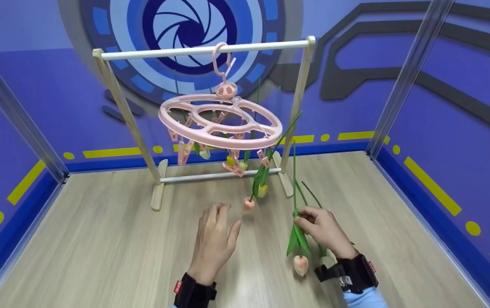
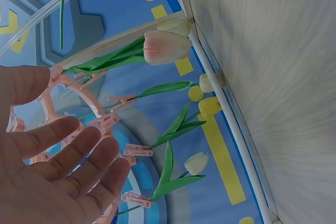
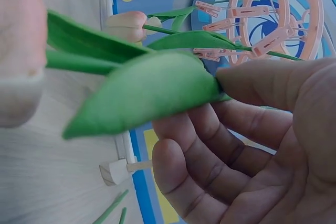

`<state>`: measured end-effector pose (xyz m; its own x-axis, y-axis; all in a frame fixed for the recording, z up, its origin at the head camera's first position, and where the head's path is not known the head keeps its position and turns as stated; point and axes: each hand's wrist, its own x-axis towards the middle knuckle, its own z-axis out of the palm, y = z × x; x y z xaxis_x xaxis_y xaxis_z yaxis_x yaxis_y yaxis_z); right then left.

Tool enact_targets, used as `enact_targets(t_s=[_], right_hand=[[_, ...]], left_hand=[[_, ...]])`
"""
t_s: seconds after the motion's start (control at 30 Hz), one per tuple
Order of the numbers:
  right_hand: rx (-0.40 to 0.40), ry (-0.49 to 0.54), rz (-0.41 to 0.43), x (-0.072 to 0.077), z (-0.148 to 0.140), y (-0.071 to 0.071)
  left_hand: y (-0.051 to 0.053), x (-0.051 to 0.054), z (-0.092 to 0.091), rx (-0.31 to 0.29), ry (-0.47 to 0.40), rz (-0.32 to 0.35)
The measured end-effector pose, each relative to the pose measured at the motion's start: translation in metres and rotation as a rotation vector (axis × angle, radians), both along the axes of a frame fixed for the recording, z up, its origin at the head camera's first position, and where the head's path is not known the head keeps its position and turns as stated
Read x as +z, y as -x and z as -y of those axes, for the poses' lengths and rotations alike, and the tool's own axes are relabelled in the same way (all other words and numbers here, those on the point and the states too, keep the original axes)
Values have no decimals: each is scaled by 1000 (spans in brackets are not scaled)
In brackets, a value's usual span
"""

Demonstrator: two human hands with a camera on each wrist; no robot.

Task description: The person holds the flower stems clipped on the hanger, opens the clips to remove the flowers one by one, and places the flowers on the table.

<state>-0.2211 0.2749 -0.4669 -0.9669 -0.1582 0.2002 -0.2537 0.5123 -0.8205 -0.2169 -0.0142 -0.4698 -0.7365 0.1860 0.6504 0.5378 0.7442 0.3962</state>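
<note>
In my right hand (image 1: 326,229) I pinch the stem of an artificial tulip (image 1: 301,265), its pink bloom hanging downward and its stem pointing up. The right wrist view shows thumb and fingers at its green leaf (image 3: 147,93). My left hand (image 1: 215,239) is held over the table with fingers extended and nothing in it. A round pink clip hanger (image 1: 219,139) hangs by its hook in front of both hands. Several tulips are clipped head-down on it, among them a pink tulip (image 1: 249,203) and a white tulip (image 2: 197,163).
A wooden rack with a white top bar (image 1: 206,50) carries the hanger. More tulip stems (image 1: 312,193) lie on the table under and beside my right hand, one with a pale bloom (image 1: 327,259). Blue-purple panels (image 1: 450,141) enclose the table (image 1: 112,239).
</note>
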Motion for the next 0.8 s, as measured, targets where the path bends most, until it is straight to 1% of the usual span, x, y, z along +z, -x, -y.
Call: enact_targets(t_s=[0.17,0.37,0.53,0.67,0.8], right_hand=[[-38,12,-6,-2,3,2],[-50,-16,-26,-5,6,6],[-54,-56,5,-9,8,8],[-32,-62,34,-11,9,8],[-34,-93,59,-13,9,7]], left_hand=[[-1,0,-1,-3,6,9],[-1,0,-2,-10,24,17],[-2,0,-3,-17,28,44],[-2,-1,-4,-17,45,58],[-3,-2,-7,-22,58,75]])
